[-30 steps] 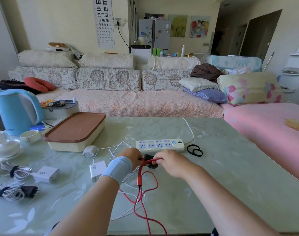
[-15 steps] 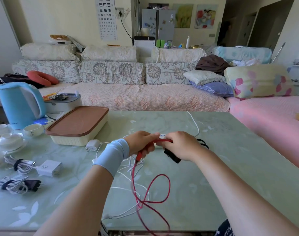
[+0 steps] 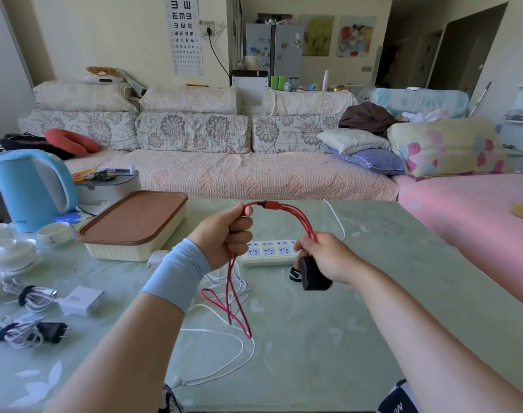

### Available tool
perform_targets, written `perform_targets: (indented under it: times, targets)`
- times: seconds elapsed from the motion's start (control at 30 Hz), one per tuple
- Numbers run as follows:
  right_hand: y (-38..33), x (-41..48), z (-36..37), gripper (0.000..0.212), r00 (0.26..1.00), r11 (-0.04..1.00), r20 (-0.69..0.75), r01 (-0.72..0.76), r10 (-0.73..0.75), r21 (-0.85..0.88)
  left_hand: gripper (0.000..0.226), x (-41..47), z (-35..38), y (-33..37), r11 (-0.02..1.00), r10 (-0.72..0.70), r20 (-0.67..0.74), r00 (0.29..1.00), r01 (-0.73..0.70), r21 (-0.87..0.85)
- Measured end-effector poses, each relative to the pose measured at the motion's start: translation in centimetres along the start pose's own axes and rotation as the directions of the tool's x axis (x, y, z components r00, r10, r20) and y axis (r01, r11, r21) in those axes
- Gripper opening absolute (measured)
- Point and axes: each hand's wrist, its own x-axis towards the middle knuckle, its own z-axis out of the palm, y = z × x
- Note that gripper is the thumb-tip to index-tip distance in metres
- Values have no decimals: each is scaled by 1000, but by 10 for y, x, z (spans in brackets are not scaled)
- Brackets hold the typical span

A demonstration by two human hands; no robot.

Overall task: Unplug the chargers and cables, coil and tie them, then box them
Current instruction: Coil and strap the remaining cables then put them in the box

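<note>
My left hand (image 3: 226, 232) grips a red cable (image 3: 236, 296) above the table, and its loops hang down from the fist. The cable arcs over to my right hand (image 3: 325, 257), which holds the red strands together with a black charger (image 3: 312, 272). Below them lies a white power strip (image 3: 269, 251) with nothing plugged into the sockets I can see. A white cable (image 3: 239, 356) sprawls on the table under the red loops. A cream box with a brown lid (image 3: 135, 225) sits shut at the left.
Two tied white cable bundles (image 3: 30, 295), one with a white charger (image 3: 81, 299) and one with a black plug (image 3: 50, 332), lie at the left. A blue kettle (image 3: 30, 189), cups and bowls (image 3: 12, 251) stand behind them. A black strap (image 3: 294, 274) lies by the strip.
Both hands have risen from the table and moved apart, lifting the red cable and black charger clear of the power strip. The red loops now hang from my left fist.
</note>
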Motion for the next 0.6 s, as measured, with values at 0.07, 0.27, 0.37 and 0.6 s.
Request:
perform_targets:
  times: [0.07,0.27,0.37,0.6]
  targets:
    - [-12,-6,10,24,999,991,31,-14,10,132,30,5,10,-5,984,63,-14,998,-65,-167]
    - [-33,-24,33,33,970,995,241,-34,9,97,35,13,35,-19,823,168,-206,964,-252,-509]
    - [-30,-25,42,26,942,993,335,23,18,-119,38,11,37,-18,822,161,-174,972,-229,-521]
    - [-25,-28,13,28,865,966,490,25,109,-258,37,-1,-5,9,863,450,-500,740,-215,458]
